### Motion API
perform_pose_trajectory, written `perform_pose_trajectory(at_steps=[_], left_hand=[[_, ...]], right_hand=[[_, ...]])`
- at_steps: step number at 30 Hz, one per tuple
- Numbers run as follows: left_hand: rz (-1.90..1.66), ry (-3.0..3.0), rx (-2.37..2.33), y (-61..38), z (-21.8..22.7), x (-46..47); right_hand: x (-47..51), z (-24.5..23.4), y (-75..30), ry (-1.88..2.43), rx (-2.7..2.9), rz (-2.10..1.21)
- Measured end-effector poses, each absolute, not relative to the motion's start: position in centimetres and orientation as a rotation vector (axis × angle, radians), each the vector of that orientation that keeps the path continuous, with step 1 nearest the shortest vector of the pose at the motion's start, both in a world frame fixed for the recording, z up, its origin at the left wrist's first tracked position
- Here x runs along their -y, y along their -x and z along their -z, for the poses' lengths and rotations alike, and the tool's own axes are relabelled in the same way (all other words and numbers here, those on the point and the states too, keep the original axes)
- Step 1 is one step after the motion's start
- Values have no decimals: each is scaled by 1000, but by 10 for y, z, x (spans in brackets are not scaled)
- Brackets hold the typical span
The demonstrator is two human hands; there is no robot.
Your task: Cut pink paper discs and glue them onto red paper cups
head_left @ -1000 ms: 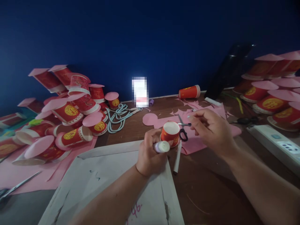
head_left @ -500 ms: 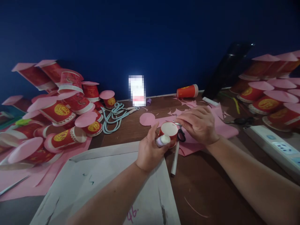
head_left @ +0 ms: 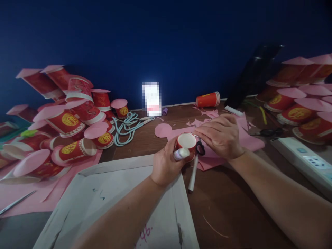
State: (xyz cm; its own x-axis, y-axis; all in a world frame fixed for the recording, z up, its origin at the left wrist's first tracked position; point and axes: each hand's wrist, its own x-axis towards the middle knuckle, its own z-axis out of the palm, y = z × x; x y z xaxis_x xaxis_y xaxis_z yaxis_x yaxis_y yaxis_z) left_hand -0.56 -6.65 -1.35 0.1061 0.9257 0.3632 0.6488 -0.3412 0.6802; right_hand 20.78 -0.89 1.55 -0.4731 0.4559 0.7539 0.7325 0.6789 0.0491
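Left hand [head_left: 164, 164] grips cup [head_left: 185, 142] and glue stick [head_left: 181, 154] together, mid-table [head_left: 233, 193]; right hand [head_left: 220, 136] lies palm down, fingers extended, on pink paper [head_left: 252, 143] just right of cup.

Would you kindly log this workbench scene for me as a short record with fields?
Left hand: grips glue stick, thumb against red cup
Right hand: palm down on pink paper
Near hands: scissors, white pen
Left side: pile of cups with pink discs
Right side: power strip
Front: white sheet
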Motion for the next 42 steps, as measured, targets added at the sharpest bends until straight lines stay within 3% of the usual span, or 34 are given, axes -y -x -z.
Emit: perform_pose_trajectory(at_steps=[14, 17, 24, 31, 42], left_hand=[[-1062, -2036, -1538, 7, 12, 66], [-1051, -2029, -1521, 7, 10, 66], [-1058, -2013, -1435, 7, 7, 62], [-1107, -2015, -1383, 11, 10, 56], [-1242, -2047, -1494, 19, 14, 57]], right_hand=[[10, -13, -209, 944, 2076, 555], [11, -11, -206, 1028, 1983, 289], [16, -13, -195, 1245, 1831, -691], [18, -11, -191, 1169, 1529, -1169], [21, -15, -189, 1163, 1560, -1219]])
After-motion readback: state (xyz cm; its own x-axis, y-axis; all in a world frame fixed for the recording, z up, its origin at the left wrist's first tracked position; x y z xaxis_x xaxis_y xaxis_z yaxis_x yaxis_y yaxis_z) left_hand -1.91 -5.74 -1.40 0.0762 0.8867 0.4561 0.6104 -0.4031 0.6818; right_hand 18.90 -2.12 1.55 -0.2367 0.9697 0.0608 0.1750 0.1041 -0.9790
